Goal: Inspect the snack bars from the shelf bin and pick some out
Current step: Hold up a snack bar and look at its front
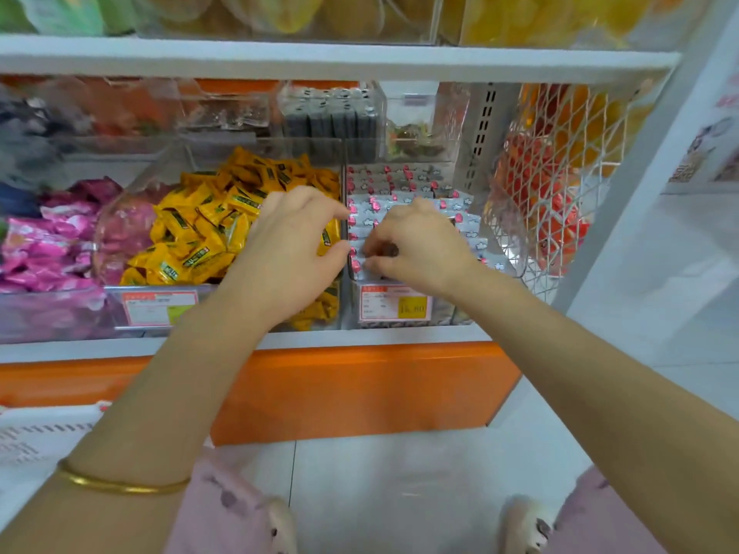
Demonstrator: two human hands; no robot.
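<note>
Grey-white snack bars [400, 181]; pink ends

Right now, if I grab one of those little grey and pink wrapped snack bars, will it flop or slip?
Probably light: the grey and pink wrapped snack bars are small, and the right hand seems to pinch some with fingertips alone. Likely fairly stiff, since they lie flat in neat rows. Their glossy wrappers might slip a bit.

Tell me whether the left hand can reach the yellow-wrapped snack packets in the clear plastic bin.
Probably yes: the left hand hangs over the yellow-wrapped snack packets, the clear plastic bin is open-topped, nothing lies between.
</note>
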